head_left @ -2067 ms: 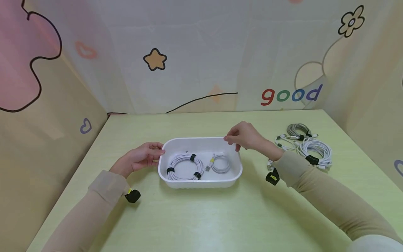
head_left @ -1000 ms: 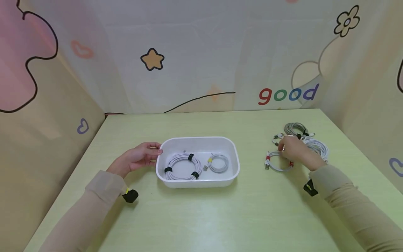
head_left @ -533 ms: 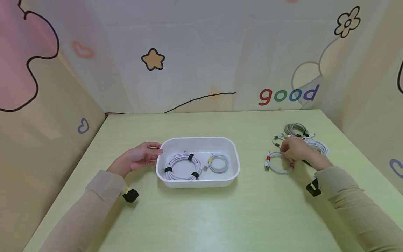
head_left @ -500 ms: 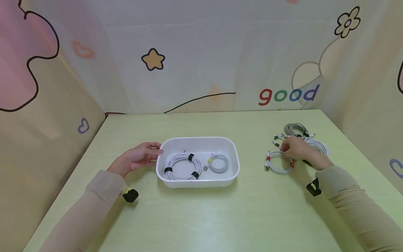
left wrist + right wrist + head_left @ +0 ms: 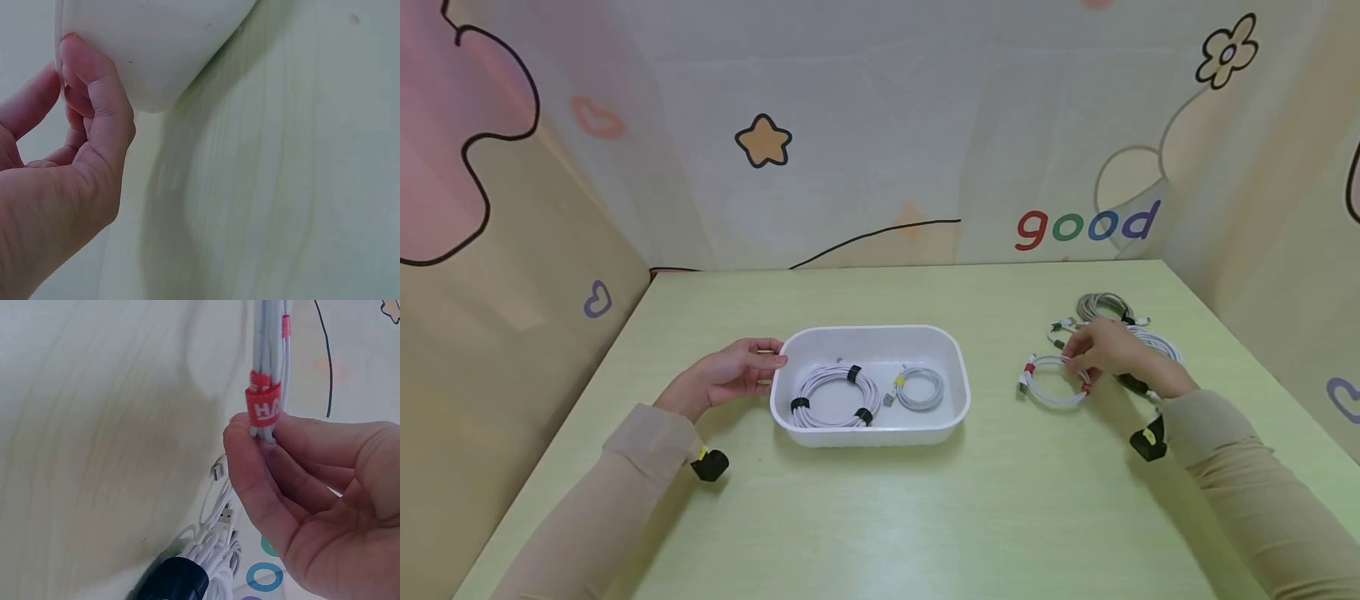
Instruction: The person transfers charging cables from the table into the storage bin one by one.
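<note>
On the tabletop point(image 5: 865, 517), a tray point(image 5: 870, 437) of two cables point(image 5: 831, 422) is gripped by the left hand point(image 5: 735, 372), a red-strapped third point(image 5: 265, 347) by the right point(image 5: 1103, 347), others point(image 5: 1161, 343) remaining beyond.

The backdrop cloth point(image 5: 865, 108) behind the worktop point(image 5: 880, 517) carries one lowercase word, "good" point(image 5: 1087, 225), printed low on its right side: the g is red, the first o green, the second o blue, the d purple. In the right wrist view, parts of that same word show as a green curve, a blue ring and a purple sliver. White lettering stands on the red strap point(image 5: 264, 405) round the white cable coil point(image 5: 1060, 403) pinched by the right hand point(image 5: 1105, 348): an H reads clearly, with slanted strokes beside it (a V or an A, hard to say which).
</note>
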Action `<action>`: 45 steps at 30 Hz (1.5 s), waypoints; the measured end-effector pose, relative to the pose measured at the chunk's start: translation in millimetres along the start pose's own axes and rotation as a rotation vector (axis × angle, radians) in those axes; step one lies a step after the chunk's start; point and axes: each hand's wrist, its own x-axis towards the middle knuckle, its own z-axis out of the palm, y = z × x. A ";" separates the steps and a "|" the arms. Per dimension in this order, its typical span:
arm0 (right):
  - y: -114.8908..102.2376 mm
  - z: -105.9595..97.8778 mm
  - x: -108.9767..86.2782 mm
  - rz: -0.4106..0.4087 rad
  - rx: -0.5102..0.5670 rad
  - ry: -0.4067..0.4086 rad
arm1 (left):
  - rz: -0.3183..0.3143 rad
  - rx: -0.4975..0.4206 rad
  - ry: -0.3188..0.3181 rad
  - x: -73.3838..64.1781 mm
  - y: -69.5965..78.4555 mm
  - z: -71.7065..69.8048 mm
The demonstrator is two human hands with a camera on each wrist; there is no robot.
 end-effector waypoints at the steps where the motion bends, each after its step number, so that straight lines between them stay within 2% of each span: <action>1: -1.7 -0.9 0.6 0.004 0.007 -0.002 | 0.002 0.000 0.000 -0.3 0.1 -0.1; 18: -41.5 -13.1 10.6 0.022 0.083 0.000 | 0.006 -0.001 0.011 -1.3 -1.1 -2.3; 31: -75.8 -13.3 21.9 -0.016 0.100 0.000 | -0.005 0.004 0.020 -0.8 0.4 -0.8; 45: -111.5 -0.2 35.9 -0.096 0.083 -0.022 | 0.000 -0.014 0.010 0.6 -0.6 -0.6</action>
